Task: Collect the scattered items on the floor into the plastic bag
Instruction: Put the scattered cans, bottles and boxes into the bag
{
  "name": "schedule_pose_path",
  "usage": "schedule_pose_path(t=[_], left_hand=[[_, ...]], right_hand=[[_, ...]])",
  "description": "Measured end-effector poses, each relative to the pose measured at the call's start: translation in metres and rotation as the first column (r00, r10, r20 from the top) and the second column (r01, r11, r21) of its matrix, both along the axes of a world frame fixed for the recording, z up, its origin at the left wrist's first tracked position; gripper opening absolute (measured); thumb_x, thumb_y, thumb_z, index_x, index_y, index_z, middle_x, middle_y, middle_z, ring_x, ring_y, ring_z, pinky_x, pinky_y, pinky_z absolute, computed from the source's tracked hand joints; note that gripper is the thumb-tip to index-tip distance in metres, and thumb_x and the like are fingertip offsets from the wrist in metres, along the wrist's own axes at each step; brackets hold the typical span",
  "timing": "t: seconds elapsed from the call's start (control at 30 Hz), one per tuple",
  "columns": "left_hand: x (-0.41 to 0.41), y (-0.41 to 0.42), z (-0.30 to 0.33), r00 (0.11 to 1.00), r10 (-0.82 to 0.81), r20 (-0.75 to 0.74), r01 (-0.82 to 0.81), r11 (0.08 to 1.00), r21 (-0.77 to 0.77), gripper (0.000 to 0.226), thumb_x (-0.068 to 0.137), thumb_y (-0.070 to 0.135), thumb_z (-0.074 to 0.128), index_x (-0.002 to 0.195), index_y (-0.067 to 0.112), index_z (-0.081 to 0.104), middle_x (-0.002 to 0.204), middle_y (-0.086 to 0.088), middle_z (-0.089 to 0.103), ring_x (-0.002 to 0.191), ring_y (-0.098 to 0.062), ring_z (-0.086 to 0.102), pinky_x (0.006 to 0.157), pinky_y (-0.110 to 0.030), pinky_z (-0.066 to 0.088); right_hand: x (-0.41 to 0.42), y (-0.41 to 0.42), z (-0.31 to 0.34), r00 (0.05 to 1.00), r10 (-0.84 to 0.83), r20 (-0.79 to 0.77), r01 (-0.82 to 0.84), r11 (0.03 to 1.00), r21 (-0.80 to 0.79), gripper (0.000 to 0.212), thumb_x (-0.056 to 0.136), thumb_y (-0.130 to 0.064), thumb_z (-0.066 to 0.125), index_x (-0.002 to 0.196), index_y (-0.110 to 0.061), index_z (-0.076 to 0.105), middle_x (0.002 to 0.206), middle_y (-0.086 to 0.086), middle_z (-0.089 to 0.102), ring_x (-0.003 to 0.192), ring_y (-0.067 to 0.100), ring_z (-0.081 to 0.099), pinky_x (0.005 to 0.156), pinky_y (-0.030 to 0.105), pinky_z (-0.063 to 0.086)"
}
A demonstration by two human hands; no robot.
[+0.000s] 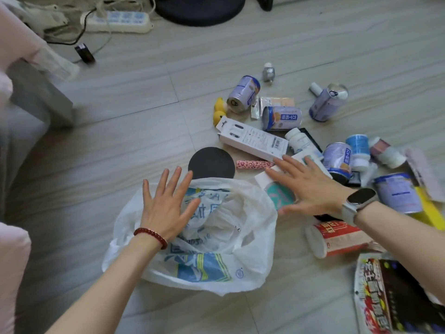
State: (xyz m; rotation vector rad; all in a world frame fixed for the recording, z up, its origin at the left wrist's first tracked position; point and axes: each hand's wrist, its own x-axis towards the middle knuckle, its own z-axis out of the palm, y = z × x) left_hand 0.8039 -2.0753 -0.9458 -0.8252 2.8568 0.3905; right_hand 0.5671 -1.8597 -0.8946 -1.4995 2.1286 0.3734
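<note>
**Open hands over bag and clutter**

While the white plastic bag (212, 239) lies crumpled on the floor (120, 141) at lower centre, the left hand (166, 206) rests flat on it, fingers spread wide, holding nothing. Right of the bag, the right hand (310, 186), also spread and empty, hovers over a teal-and-white box (277, 191). Cans, bottles and a long white box (252, 138) lie scattered across the centre right, with a black disc (211, 162) just above the bag.

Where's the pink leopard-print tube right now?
In the head view, the pink leopard-print tube lies on the floor right of the black disc, just below the long white box, near the right hand's fingertips.
</note>
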Motion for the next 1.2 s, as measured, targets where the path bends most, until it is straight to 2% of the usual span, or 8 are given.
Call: schedule_pose_path(t=[0.13, 0.23, 0.37, 0.57, 0.73, 0.87, 0.97, 1.2], left_hand=[[-0.006, -0.007, -0.009, 0.993, -0.034, 0.112, 0.032, 0.999, 0.019, 0.080, 0.069, 0.069, -0.007, 0.142, 0.038, 0.001, 0.156, 0.005, 0.006, 0.143, -0.019, -0.002, 0.111, -0.055, -0.006], [-0.009, -0.012, -0.007, 0.993, -0.022, 0.119, 0.014, 0.998, 0.065, 0.080, 0.072, 0.069, -0.003, 0.143, 0.033, 0.011, 0.152, 0.004, 0.022, 0.143, -0.017, 0.009, 0.113, -0.053, -0.002], [-0.014, -0.021, 0.011, 0.995, 0.090, -0.045, -0.083, 0.987, 0.140, 0.052, 0.091, 0.048, 0.035, 0.138, 0.026, 0.032, 0.144, 0.000, 0.040, 0.137, -0.018, 0.027, 0.114, -0.048, 0.009], [0.009, -0.053, 0.029, 0.951, 0.307, 0.035, -0.308, 0.951, 0.039, 0.057, 0.089, 0.051, 0.038, 0.138, 0.023, 0.033, 0.147, -0.006, 0.034, 0.135, -0.024, 0.029, 0.109, -0.048, 0.023], [0.037, -0.059, 0.015, 0.811, 0.583, 0.048, -0.539, 0.714, 0.446, 0.054, 0.090, 0.037, 0.049, 0.136, 0.013, 0.037, 0.136, -0.016, 0.047, 0.125, -0.031, 0.043, 0.104, -0.041, 0.034], [0.053, -0.044, 0.008, 0.624, 0.773, -0.116, -0.557, 0.544, 0.628, 0.027, 0.088, 0.015, 0.055, 0.114, 0.008, 0.061, 0.112, -0.018, 0.063, 0.105, -0.030, 0.058, 0.094, -0.036, 0.044], [0.054, -0.031, 0.005, 0.586, 0.785, -0.200, -0.533, 0.559, 0.635, 0.019, 0.087, 0.006, 0.055, 0.102, 0.003, 0.066, 0.106, -0.015, 0.066, 0.098, -0.022, 0.059, 0.087, -0.028, 0.041], [0.040, -0.010, 0.009, 0.788, 0.575, -0.220, -0.463, 0.789, 0.404, 0.020, 0.089, 0.019, 0.054, 0.100, 0.012, 0.069, 0.104, -0.010, 0.065, 0.094, -0.024, 0.059, 0.079, -0.024, 0.038]], right_hand=[[-0.003, -0.007, 0.011, 0.977, 0.128, -0.168, -0.136, 0.990, -0.039, 0.090, 0.078, -0.052, 0.056, 0.143, -0.032, -0.003, 0.152, 0.011, 0.012, 0.139, 0.027, 0.013, 0.110, 0.048, 0.017], [0.001, -0.003, 0.005, 0.978, -0.101, -0.182, 0.060, 0.974, -0.219, 0.090, 0.074, -0.055, 0.059, 0.143, -0.027, 0.009, 0.138, 0.016, 0.034, 0.127, 0.031, 0.031, 0.107, 0.044, 0.023], [0.009, -0.006, 0.017, 0.786, -0.585, 0.200, 0.585, 0.598, -0.548, 0.096, 0.067, -0.043, 0.071, 0.142, -0.018, 0.017, 0.120, 0.022, 0.043, 0.117, 0.033, 0.038, 0.100, 0.041, 0.036], [0.047, -0.060, 0.070, 0.744, -0.454, 0.490, 0.643, 0.289, -0.709, 0.104, 0.064, -0.050, 0.067, 0.145, -0.015, 0.012, 0.121, 0.010, 0.034, 0.121, 0.019, 0.033, 0.107, 0.025, 0.026], [0.105, -0.090, 0.073, 0.827, -0.210, 0.522, 0.535, 0.578, -0.616, 0.105, 0.067, -0.048, 0.073, 0.145, -0.020, 0.009, 0.123, 0.007, 0.036, 0.117, 0.016, 0.035, 0.103, 0.023, 0.029], [0.150, -0.075, 0.015, 0.974, 0.069, 0.214, 0.044, 0.876, -0.480, 0.092, 0.068, -0.060, 0.062, 0.138, -0.017, 0.021, 0.119, 0.017, 0.047, 0.106, 0.032, 0.047, 0.092, 0.044, 0.044], [0.152, -0.057, -0.015, 0.974, 0.227, -0.002, -0.209, 0.896, -0.392, 0.086, 0.066, -0.066, 0.054, 0.133, -0.015, 0.033, 0.113, 0.015, 0.057, 0.096, 0.030, 0.057, 0.083, 0.040, 0.050], [0.135, -0.046, -0.020, 0.992, 0.118, -0.049, -0.128, 0.910, -0.394, 0.084, 0.068, -0.071, 0.033, 0.131, -0.016, 0.040, 0.116, 0.013, 0.058, 0.100, 0.028, 0.058, 0.088, 0.037, 0.048]])
